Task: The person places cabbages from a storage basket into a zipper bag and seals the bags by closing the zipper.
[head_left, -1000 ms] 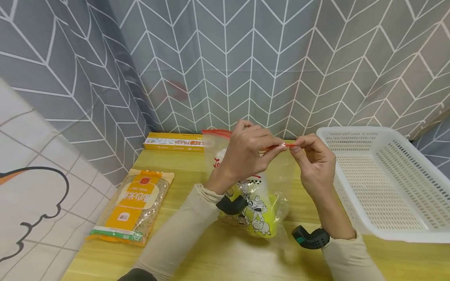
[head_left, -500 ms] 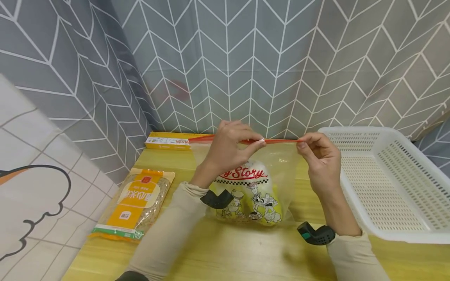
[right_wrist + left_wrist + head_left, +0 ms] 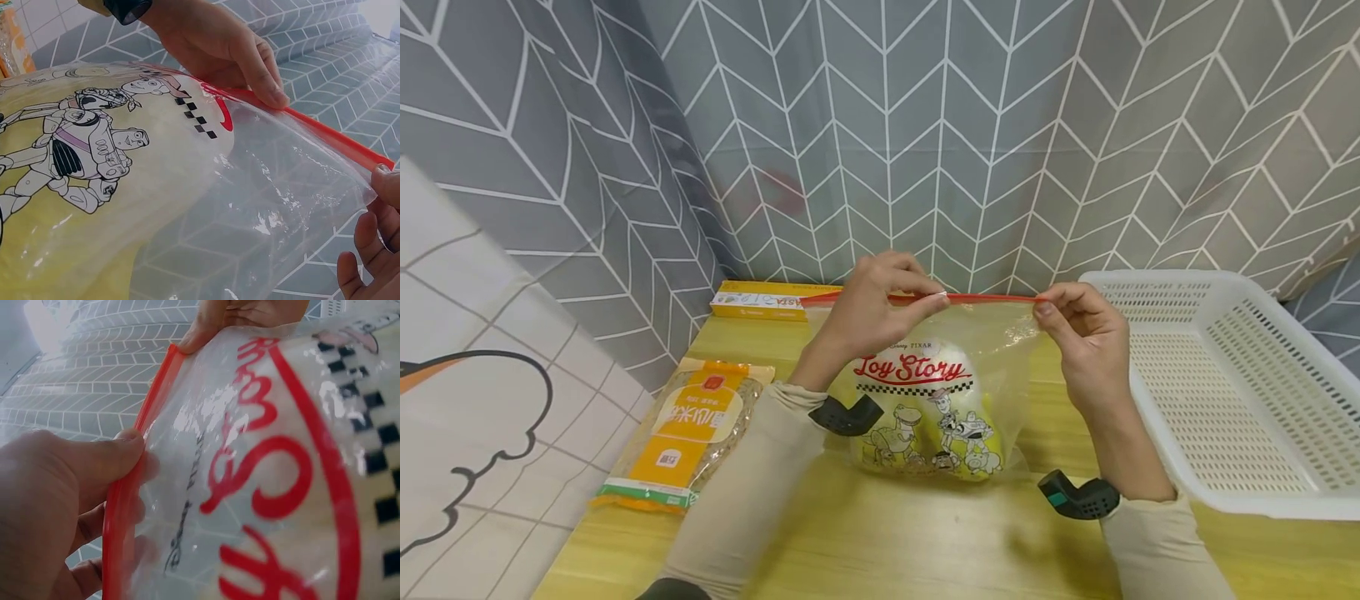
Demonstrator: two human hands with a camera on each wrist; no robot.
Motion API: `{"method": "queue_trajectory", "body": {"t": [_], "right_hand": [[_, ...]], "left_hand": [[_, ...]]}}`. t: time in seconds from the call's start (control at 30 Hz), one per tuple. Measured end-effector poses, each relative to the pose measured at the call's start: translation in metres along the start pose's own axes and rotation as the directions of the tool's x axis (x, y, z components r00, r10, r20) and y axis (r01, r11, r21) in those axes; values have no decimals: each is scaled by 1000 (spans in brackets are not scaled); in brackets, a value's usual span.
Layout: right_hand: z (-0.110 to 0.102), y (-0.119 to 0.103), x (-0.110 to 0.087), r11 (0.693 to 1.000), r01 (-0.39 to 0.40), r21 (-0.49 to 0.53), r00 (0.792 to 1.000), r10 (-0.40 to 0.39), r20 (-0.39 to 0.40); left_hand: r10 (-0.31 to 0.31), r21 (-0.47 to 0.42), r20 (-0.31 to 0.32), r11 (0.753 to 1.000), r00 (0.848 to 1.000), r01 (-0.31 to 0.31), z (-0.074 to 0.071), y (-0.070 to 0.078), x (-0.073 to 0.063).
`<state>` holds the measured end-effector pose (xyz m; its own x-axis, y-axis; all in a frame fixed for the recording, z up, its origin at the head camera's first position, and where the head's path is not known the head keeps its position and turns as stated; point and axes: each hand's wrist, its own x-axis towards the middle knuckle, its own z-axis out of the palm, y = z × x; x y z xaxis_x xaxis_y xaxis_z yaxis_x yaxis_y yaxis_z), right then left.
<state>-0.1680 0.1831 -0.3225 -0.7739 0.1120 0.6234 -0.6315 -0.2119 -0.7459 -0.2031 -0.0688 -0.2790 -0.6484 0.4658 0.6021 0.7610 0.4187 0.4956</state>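
Note:
A clear zip bag printed with "Toy Story" and cartoon figures stands over the table, a bulky white and yellow-green item inside it. Along its top runs a red zip strip. My left hand pinches this strip between thumb and fingers, left of the right corner; the left wrist view shows the thumb on one side of the strip and fingertips behind the film. At the bag's right top corner, my right hand pinches the strip's end, its other fingers loosely curled. What exactly the bag contains is blurred by the film.
On the left lies an orange and clear food packet. A yellow pasta box sits at the table's back edge, partly behind the bag. To the right stands a white perforated basket. A grey patterned curtain hangs behind.
My left hand has slid leftward along the red strip, away from my right hand. The bag's top is now stretched straight, and its front print faces me. My right hand has shifted slightly right.

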Motion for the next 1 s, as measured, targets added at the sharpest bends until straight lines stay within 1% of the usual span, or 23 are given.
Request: {"method": "queue_trajectory", "body": {"t": [0.07,0.2,0.33,0.43,0.53,0.63,0.87,1.0], "right_hand": [[-1,0,0,1000,-1,0,1000,1,2],[-2,0,1,1000,-7,-5,1000,7,3],[-3,0,1,1000,-14,-2,1000,14,-1],[-4,0,2,999,-16,28,1000,16,-2],[-6,0,3,1000,-20,0,1000,20,-17],[-8,0,4,1000,-17,7,1000,17,-26],[-13,0,4,1000,-12,-4,1000,12,-29],[-15,0,4,999,-15,29,999,16,-28]], "left_hand": [[-20,-6,12,1000,1000,20,-2,-1,-1],[-44,16,16,999,999,43,-5,-3,-2],[-42,34,3,999,999,42,-9,-4,-5],[-34,43,-10,999,999,34,-11,-6,-7],[-23,47,-29,999,999,24,-14,-11,-10],[-13,52,-47,999,999,16,-18,-15,-13],[-31,75,-70,997,997,36,-26,-23,-20],[-38,82,-82,996,996,45,-31,-26,-24]]}}
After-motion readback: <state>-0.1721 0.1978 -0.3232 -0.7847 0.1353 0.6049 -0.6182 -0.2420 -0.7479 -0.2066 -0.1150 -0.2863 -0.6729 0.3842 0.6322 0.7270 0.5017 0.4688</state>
